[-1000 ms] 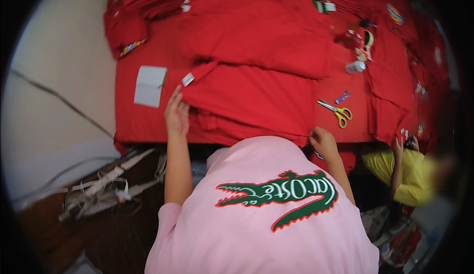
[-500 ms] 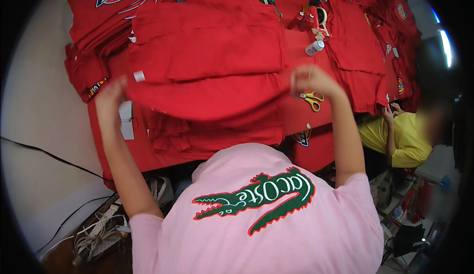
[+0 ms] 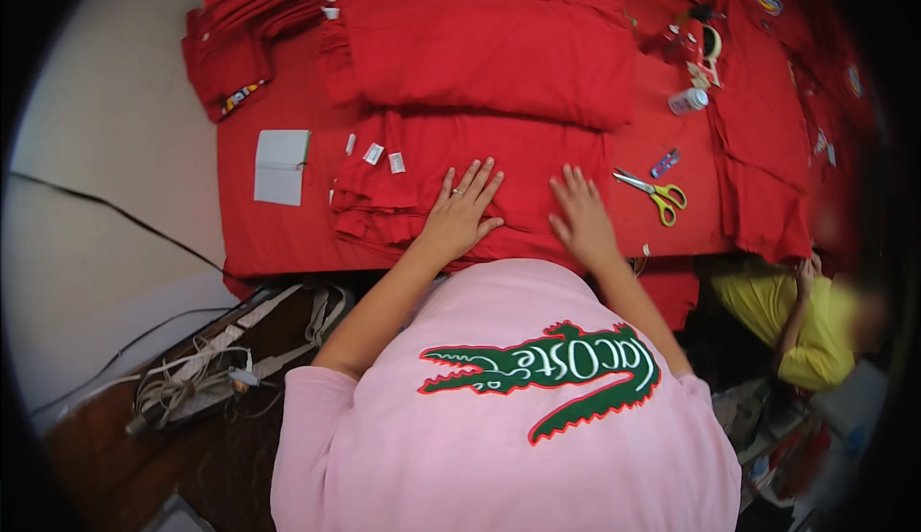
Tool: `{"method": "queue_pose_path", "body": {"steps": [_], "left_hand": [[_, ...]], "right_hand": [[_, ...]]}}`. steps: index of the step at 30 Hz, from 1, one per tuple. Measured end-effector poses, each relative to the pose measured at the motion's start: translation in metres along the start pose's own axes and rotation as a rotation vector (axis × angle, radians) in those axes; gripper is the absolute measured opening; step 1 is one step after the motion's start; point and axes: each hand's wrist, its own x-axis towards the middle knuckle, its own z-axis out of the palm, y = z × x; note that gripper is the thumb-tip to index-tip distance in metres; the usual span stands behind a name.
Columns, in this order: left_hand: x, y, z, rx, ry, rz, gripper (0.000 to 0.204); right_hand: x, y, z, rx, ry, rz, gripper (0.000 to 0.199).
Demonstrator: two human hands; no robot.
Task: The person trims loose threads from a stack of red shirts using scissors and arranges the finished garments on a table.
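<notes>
Head view shows left hand and right hand, lifted earlier, now pressing flat, open-palmed, gripping nothing, on the stacked red garments.

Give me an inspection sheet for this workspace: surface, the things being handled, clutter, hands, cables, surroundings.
Surface: table under a red cover, mostly piled with red cloth.
Job's things: stack of folded red garments at the near edge, small white tags at its left end; larger folded red pile behind it.
Clutter: yellow-handled scissors, grey card, small white bottle.
Hands: left hand and right hand both lie flat, fingers spread, on the near stack; neither grips anything.
Cables: dark cord across the floor; tangle of straps and cords lower left.
Surroundings: person in a yellow top low at the right.
</notes>
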Motion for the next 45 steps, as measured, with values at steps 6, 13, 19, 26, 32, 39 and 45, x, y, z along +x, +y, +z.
{"method": "queue_pose_path", "body": {"steps": [6, 13, 19, 26, 32, 39, 45], "left_hand": [[-0.032, -0.118, -0.034, 0.503, 0.268, -0.754, 0.082], [-0.086, -0.148, -0.084, 0.061, 0.354, -0.588, 0.044], [-0.062, -0.063, -0.027, -0.012, 0.392, -0.570, 0.060], [-0.079, 0.012, 0.024, -0.009, 0.279, -0.743, 0.087], [-0.080, 0.012, 0.021, -0.010, 0.344, -0.686, 0.085], [-0.165, 0.047, 0.034, -0.220, 0.766, -0.910, 0.046], [-0.303, -0.033, 0.089, -0.147, 0.675, -1.334, 0.024]], "right_hand": [[-0.017, 0.001, -0.009, 0.078, -0.005, -0.052, 0.069], [-0.032, 0.047, -0.033, 0.216, 0.017, -0.041, 0.065], [-0.055, 0.048, -0.021, 0.230, 0.099, -0.043, 0.061], [-0.042, 0.047, -0.023, 0.153, 0.067, -0.145, 0.060], [-0.045, 0.062, -0.002, 0.059, 0.123, -0.205, 0.060], [-0.049, 0.077, 0.011, 0.078, 0.109, -0.222, 0.059], [-0.044, 0.066, 0.008, 0.063, 0.110, -0.260, 0.057]]}}
